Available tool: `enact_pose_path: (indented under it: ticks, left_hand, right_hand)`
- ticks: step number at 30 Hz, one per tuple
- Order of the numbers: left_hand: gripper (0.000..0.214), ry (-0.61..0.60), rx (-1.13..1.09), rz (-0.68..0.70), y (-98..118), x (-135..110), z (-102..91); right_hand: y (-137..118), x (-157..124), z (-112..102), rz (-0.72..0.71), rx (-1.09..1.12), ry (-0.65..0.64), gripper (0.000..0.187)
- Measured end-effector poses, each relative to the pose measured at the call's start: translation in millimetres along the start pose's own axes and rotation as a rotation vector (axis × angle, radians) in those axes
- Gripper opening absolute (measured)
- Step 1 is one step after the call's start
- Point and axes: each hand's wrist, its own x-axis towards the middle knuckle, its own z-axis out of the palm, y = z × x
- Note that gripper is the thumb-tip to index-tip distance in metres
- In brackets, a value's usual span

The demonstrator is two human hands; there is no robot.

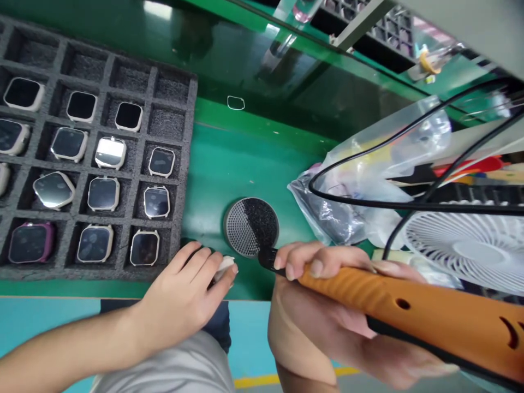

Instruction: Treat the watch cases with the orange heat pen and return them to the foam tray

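My left hand [186, 289] rests at the front edge of the green bench, fingers curled around a small crumpled white wipe [224, 266], which is partly hidden. It lies beside the lower right corner of a grey foam tray [186, 164] of smartwatches. My right hand [327, 284] grips an orange tool [368, 295] with a ribbed body and a black tip; its exact kind is not clear. That tip meets or overlaps the lower edge of a round perforated disc [241, 229], half grey and half black. Among the watches are white ones [103, 194] and a purple one [30, 243].
A thin white frame [236, 102] lies on the bench behind the disc. Clear plastic bags [347, 180], a looping black cable [368, 203] and a white fan [470, 248] crowd the right side. Farther back is another tray [393, 33] beyond a dark raised strip.
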Motion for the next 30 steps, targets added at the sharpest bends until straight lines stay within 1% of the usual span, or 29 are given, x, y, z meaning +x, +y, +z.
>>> enact_pose_path:
  ticks: [8,15,20,22,27,30]
  left_hand:
    - [0.031,0.004,-0.010,-0.002,-0.5,-0.1,-0.4]
    - [0.031,0.012,-0.006,0.009,-1.6,-0.9,0.5]
    - [0.029,0.015,0.001,-0.001,-0.4,1.7,-0.9]
    - [0.030,0.003,0.004,-0.009,0.6,3.0,-1.4]
    - [0.030,-0.014,-0.008,-0.025,1.0,3.4,-0.8]
    - [0.030,-0.015,-0.029,-0.023,0.7,3.0,-0.5]
  right_hand:
    - [1.6,-0.2,4.5,-0.020,-0.031,0.014,0.043]
    - [-1.2,1.4,0.0,-0.080,-0.064,0.016,0.050]
    - [-3.2,2.6,-1.0,-0.083,-0.063,-0.001,0.045]
    - [-2.7,2.5,-1.5,-0.100,-0.071,0.019,0.045]
    - [-2.6,2.4,-10.7,-0.173,-0.138,0.015,0.058]
    - [-4.3,3.1,-18.2,-0.121,-0.142,-0.053,0.055]
